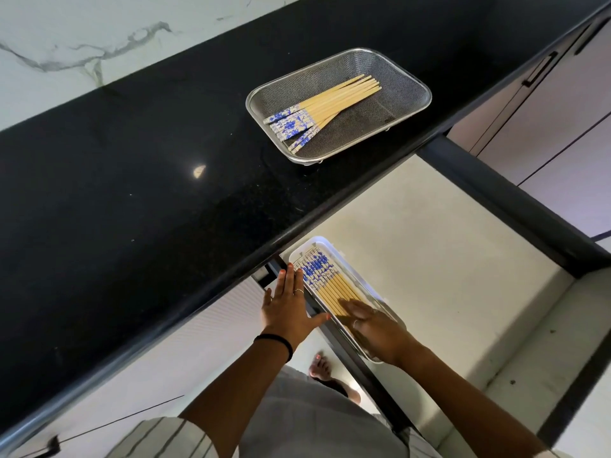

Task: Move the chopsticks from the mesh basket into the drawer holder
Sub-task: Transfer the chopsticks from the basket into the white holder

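A steel mesh basket [410,81] sits on the black counter and holds several bamboo chopsticks [334,105] with blue-and-white patterned ends. Below, in the open drawer, a white holder [315,243] contains several more chopsticks [332,285] lying side by side. My right hand [373,328] rests flat over the near ends of those chopsticks, fingers spread, holding nothing. My left hand [287,307] is open, palm down, at the holder's left rim by the drawer's dark side.
The black counter [148,193] overhangs the drawer [429,259], whose pale floor lies to the right of the holder. Dark drawer rails [515,206] frame it. Cabinet fronts with black handles [539,69] stand at right. My bare foot [320,366] shows below.
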`<state>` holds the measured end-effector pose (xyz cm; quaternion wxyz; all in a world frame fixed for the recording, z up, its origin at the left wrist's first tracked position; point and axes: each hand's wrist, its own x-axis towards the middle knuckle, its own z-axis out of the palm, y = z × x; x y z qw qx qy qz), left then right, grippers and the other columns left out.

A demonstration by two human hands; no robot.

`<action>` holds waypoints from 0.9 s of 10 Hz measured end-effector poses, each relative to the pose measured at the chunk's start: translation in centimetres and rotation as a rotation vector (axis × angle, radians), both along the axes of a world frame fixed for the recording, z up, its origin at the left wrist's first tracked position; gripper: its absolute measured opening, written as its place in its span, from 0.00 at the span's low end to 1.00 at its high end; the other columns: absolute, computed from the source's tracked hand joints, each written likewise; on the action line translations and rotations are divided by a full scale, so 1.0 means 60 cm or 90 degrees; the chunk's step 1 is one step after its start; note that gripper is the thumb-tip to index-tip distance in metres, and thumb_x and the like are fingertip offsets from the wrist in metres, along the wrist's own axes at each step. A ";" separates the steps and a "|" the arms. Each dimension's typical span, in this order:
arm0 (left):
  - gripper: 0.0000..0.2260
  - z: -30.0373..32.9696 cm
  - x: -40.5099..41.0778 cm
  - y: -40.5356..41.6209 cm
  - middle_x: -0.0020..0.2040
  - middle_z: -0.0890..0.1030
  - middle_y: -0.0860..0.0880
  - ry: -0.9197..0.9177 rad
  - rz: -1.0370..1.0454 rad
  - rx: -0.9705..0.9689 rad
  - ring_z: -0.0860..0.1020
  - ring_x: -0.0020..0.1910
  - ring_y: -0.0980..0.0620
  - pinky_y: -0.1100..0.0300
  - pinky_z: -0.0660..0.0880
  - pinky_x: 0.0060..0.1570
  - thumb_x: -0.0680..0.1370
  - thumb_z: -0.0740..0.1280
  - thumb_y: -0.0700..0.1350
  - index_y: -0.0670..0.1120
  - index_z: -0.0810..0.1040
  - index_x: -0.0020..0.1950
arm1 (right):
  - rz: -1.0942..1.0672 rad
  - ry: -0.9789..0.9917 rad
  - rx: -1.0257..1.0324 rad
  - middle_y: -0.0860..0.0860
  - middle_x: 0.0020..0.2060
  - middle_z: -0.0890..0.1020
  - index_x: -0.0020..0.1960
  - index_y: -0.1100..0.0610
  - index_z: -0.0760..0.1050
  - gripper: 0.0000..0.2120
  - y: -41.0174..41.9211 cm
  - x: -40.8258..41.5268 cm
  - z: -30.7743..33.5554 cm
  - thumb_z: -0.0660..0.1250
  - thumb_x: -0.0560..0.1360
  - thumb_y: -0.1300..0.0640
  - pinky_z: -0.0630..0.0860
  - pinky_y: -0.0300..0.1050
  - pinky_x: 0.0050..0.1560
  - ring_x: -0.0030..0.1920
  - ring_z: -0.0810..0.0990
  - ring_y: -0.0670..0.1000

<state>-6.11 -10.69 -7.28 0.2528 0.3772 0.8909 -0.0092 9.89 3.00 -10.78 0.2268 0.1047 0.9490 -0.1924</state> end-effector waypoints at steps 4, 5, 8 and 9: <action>0.49 0.000 0.000 0.000 0.79 0.39 0.46 0.014 -0.010 0.000 0.42 0.77 0.46 0.47 0.50 0.74 0.72 0.59 0.71 0.45 0.39 0.78 | -0.079 0.003 -0.047 0.53 0.79 0.45 0.78 0.54 0.49 0.30 0.011 0.006 -0.005 0.57 0.80 0.59 0.47 0.52 0.77 0.78 0.44 0.55; 0.49 -0.002 -0.001 0.001 0.79 0.40 0.46 0.012 -0.013 0.002 0.42 0.78 0.46 0.47 0.50 0.74 0.72 0.59 0.71 0.45 0.39 0.78 | -0.094 -0.018 -0.003 0.53 0.78 0.44 0.78 0.54 0.43 0.32 0.007 0.013 -0.010 0.56 0.81 0.52 0.56 0.50 0.77 0.78 0.46 0.54; 0.49 -0.005 -0.002 0.000 0.79 0.39 0.45 0.013 -0.016 0.002 0.42 0.78 0.46 0.47 0.50 0.74 0.71 0.59 0.71 0.45 0.39 0.78 | -0.025 -0.009 0.030 0.50 0.79 0.45 0.78 0.49 0.44 0.31 0.011 0.010 -0.016 0.56 0.81 0.50 0.57 0.54 0.76 0.78 0.47 0.54; 0.49 -0.006 -0.002 0.000 0.79 0.40 0.45 0.018 -0.016 0.000 0.42 0.78 0.46 0.47 0.51 0.74 0.71 0.59 0.71 0.45 0.39 0.78 | 0.046 -0.004 0.066 0.48 0.78 0.43 0.76 0.48 0.53 0.25 0.010 0.007 -0.020 0.56 0.81 0.50 0.59 0.58 0.76 0.78 0.45 0.55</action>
